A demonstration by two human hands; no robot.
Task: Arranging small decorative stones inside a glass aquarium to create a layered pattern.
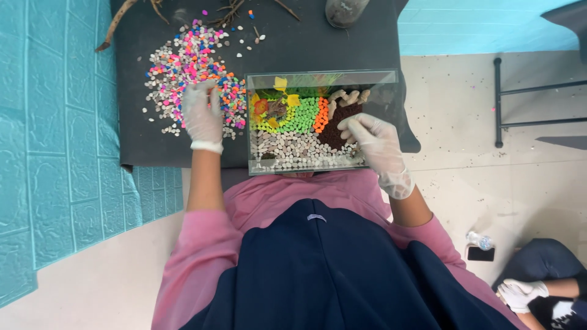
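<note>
The left hand [203, 116], in a white glove, lay palm down on the heap of coloured pebbles [189, 61] spread over the dark mat [293, 43], fingers curled loosely into the stones; whether it gripped any could not be told. The right hand [374, 142], also gloved, reached into the glass tank [318, 122] just beside the heap, fingertips drawn together over the brown gravel [340, 119]; what they pinched was hidden. White stones [287, 146], green and orange bands filled the tank floor. Another person's gloved hand [520, 293] rested at lower right.
</note>
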